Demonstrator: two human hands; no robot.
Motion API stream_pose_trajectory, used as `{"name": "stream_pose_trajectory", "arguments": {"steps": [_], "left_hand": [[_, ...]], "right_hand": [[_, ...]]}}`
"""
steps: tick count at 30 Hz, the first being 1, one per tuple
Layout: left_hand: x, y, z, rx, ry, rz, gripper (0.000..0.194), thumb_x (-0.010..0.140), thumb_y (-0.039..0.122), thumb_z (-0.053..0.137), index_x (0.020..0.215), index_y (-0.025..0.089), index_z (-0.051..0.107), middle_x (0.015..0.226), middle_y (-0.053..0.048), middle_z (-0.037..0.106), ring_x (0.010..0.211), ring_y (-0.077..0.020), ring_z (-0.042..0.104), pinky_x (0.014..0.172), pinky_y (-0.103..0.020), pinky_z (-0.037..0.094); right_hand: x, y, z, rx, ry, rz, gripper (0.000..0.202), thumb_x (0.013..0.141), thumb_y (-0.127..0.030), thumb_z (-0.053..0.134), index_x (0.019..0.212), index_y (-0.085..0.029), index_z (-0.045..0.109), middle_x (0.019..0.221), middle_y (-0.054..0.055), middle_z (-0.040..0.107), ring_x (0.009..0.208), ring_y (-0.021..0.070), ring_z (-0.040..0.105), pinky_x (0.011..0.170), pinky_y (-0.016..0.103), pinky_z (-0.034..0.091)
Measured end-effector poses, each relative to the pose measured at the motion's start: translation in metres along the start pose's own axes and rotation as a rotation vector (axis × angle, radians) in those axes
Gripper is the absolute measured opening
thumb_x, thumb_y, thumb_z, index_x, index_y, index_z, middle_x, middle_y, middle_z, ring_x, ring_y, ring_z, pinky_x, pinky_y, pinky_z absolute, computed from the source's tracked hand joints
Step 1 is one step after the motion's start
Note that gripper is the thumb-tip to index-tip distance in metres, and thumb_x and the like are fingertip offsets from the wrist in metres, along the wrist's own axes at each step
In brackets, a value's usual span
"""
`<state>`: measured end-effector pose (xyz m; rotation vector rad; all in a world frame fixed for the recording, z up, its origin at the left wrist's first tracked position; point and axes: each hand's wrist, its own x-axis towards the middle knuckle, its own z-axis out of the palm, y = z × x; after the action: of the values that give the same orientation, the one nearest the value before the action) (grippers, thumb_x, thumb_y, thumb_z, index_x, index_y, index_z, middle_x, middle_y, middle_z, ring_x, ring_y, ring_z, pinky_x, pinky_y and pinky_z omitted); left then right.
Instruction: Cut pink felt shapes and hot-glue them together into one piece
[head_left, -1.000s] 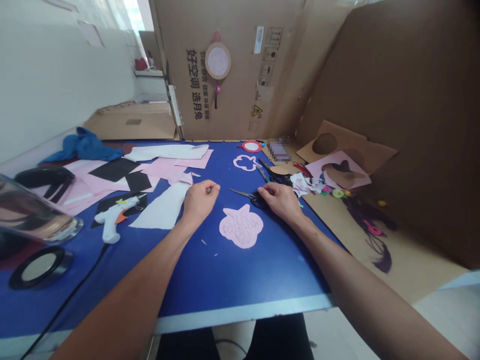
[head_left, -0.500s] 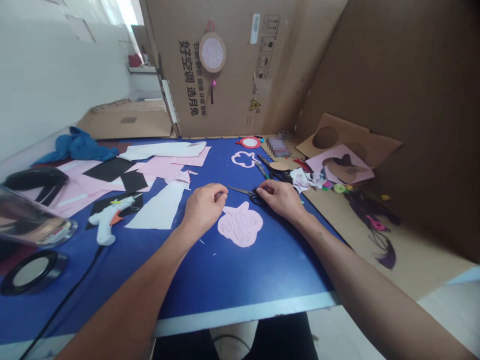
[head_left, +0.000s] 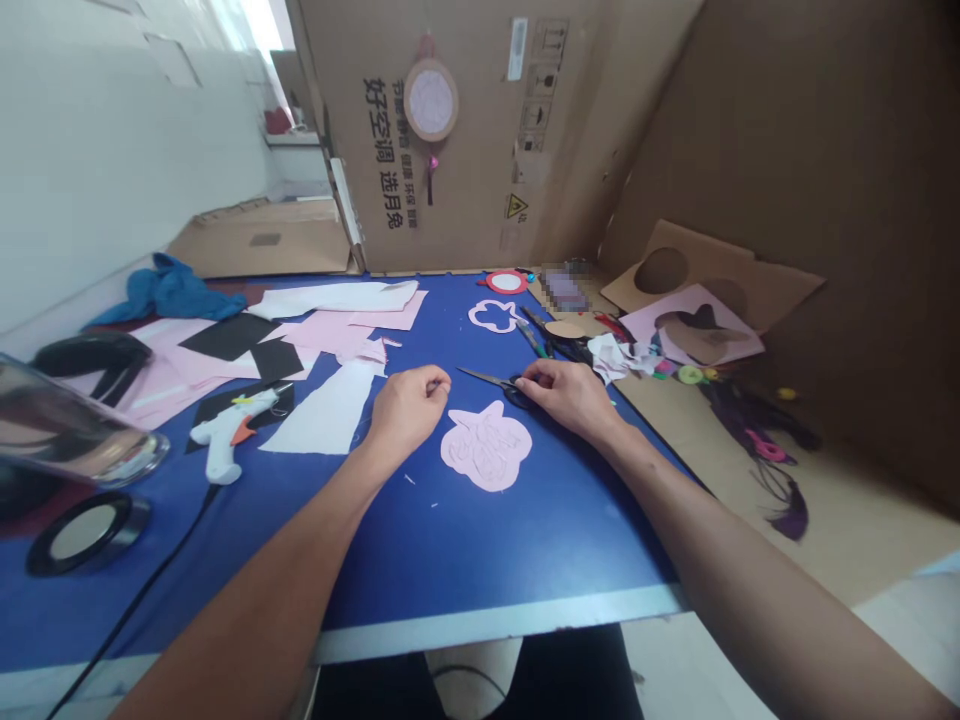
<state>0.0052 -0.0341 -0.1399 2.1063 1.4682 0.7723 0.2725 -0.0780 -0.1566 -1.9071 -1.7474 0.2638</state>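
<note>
Brought nearer the scissors (head_left: 486, 377) since earlier, the left hand (head_left: 409, 408) is curled closed; the right hand (head_left: 571, 395) is placed at their handles (head_left: 515, 397), grip unclear. Scissors and pink cutout (head_left: 487, 450) are laid on the table (head_left: 517, 560).

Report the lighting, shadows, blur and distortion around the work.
Head view: daylight glares at the window, while the right-hand cardboard sinks into shadow; the scissors show clearly enough, though lines on the pink cutout look faint; a blocky mosaic hides something at the table's back; the cup looks stretched at the left edge.
</note>
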Motion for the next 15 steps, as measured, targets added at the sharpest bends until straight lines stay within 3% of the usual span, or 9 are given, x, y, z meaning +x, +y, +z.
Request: {"name": "stream_pose_trajectory", "arguments": {"steps": [15], "left_hand": [[0.0051, -0.0027, 0.0008, 0.118, -0.059, -0.072, 0.019, 0.097, 0.023, 0.064, 0.099, 0.027, 0.083, 0.088, -0.001, 0.081, 0.075, -0.0208, 0.068, 0.065, -0.032, 0.037]], "right_hand": [[0.0016, -0.0014, -0.0005, -0.014, -0.001, 0.018, 0.019, 0.101, -0.041, 0.069, 0.099, -0.028, 0.083, 0.084, 0.001, 0.079, 0.073, 0.019, 0.067, 0.063, 0.03, 0.036]]}}
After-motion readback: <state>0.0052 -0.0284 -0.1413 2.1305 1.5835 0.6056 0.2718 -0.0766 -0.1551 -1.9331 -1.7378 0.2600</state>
